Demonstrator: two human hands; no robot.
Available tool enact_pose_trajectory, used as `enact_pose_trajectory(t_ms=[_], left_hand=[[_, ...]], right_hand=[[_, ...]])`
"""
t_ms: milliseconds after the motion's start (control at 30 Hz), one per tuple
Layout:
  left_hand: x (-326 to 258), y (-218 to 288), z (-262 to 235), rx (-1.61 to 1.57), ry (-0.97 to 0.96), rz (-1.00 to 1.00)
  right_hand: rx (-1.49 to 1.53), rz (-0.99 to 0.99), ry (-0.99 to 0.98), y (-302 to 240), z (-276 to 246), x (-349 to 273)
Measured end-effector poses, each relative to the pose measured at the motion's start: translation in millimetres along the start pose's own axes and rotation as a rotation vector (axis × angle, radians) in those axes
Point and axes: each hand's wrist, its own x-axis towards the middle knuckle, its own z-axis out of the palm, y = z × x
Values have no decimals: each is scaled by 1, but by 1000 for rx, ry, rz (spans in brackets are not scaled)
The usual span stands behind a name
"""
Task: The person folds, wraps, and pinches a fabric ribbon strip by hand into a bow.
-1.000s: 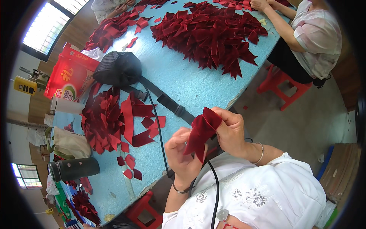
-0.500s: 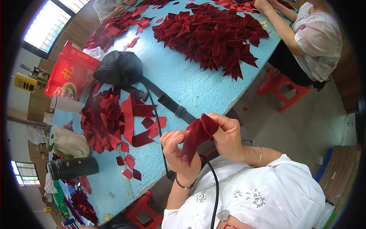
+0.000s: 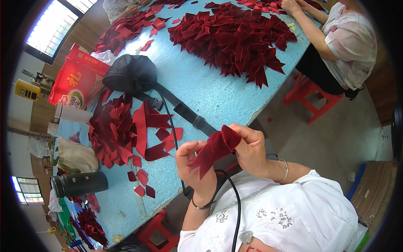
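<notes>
A dark red velvet ribbon bow is held up between my hands, just off the table's near edge. My right hand pinches its upper right loop between thumb and fingers. The bow's tail hangs over my left hand, whose fingers are curled against it; the fingertips behind the ribbon are partly hidden. To the left on the blue table lies a heap of cut red ribbon pieces, with longer ribbon strips beside it. Small ribbon offcuts are scattered nearer me.
A large pile of red bows covers the table's far side. A black mesh pouch with a strap, a red package and a dark bottle stand at left. A co-worker sits far right by a red stool.
My left hand has shifted slightly left and up, its fingers changing position along the bow's tail. The tail now spreads further left. My right hand keeps its pinch in place.
</notes>
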Motion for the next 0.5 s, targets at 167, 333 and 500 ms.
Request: enact_pose_trajectory(t_ms=[167, 333, 500], left_hand=[[11, -8, -13, -93, -100, -87], [31, 7, -28, -310, -430, -543], [62, 16, -29, -188, -608, -714]], right_hand=[[6, -189, -62, 5, -4, 0], [-175, -419, -223, 3, -21, 8], [-334, -699, -374, -4, -26, 19]])
